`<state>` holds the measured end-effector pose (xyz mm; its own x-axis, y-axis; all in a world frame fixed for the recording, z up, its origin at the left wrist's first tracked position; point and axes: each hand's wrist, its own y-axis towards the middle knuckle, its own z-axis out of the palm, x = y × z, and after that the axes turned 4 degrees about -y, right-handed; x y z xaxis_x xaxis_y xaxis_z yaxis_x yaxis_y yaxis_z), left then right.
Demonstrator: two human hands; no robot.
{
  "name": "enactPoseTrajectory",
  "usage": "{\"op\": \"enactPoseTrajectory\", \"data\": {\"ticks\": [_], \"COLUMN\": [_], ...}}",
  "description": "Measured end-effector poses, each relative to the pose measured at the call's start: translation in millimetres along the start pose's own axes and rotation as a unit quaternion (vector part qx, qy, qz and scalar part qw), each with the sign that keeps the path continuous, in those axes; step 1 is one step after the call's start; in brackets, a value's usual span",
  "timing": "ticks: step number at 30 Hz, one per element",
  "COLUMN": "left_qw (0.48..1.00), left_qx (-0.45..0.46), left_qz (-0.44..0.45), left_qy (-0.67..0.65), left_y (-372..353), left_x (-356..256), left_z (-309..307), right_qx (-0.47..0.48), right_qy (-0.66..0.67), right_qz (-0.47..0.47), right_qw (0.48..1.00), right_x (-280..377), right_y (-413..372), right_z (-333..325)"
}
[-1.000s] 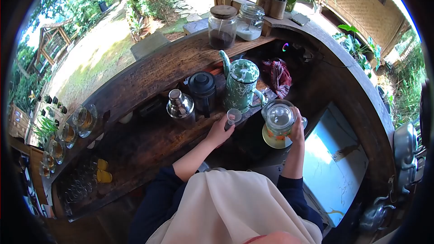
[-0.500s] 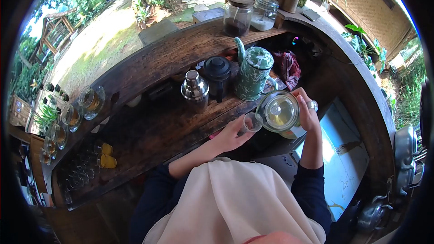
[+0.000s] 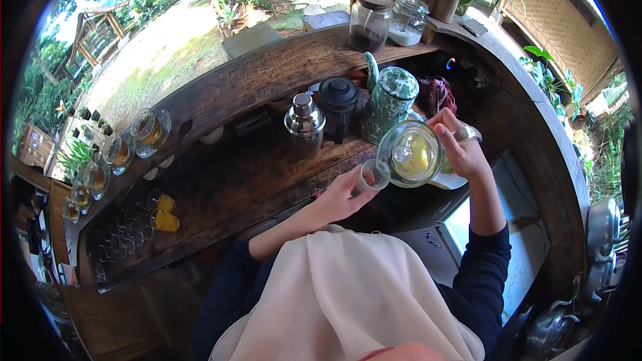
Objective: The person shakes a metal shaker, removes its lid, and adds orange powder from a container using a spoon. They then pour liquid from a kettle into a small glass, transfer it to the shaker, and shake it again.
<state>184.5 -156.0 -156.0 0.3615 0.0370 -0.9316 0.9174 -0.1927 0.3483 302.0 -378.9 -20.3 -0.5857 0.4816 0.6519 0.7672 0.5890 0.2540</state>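
Note:
My right hand (image 3: 461, 147) is closed on the handle of a glass teapot (image 3: 411, 154), which is tilted to the left and holds a pale yellow liquid. At its spout is a small clear glass (image 3: 371, 177), gripped by the fingers of my left hand (image 3: 344, 195). Whether liquid is flowing between them is too small to tell. Just beyond the teapot stands a green and white speckled enamel pot (image 3: 389, 103). To its left are a black-lidded French press (image 3: 338, 103) and a steel cocktail shaker (image 3: 305, 124).
Small glasses (image 3: 124, 234), two with yellow-orange liquid (image 3: 164, 220), stand at the counter's left end. Several filled glass cups (image 3: 147, 130) line the raised ledge (image 3: 267, 70). Two jars (image 3: 370, 23) stand at the back. A red cloth (image 3: 440, 97) lies behind the enamel pot.
The teapot has tipped further toward the glass, and my right elbow has swung outward. My left hand still holds the glass at the spout. The whole view has shifted slightly.

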Motion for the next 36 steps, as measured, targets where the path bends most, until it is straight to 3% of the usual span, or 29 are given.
{"op": "enactPoseTrajectory", "data": {"ticks": [12,14,36], "left_qw": [1.000,0.998,0.999], "left_qx": [0.006,0.016,-0.002], "left_qz": [-0.020,-0.062,-0.029], "left_qy": [0.008,-0.003,-0.036], "left_y": [-4,-4,0], "left_x": [-2,-5,-12], "left_z": [6,6,18], "right_qx": [0.022,0.026,0.052], "right_qy": [-0.030,-0.030,-0.074], "right_qz": [-0.065,-0.062,-0.069], "right_qw": [0.997,0.997,0.994], "right_x": [9,10,12], "right_y": [7,7,11], "right_z": [-9,-10,-21]}}
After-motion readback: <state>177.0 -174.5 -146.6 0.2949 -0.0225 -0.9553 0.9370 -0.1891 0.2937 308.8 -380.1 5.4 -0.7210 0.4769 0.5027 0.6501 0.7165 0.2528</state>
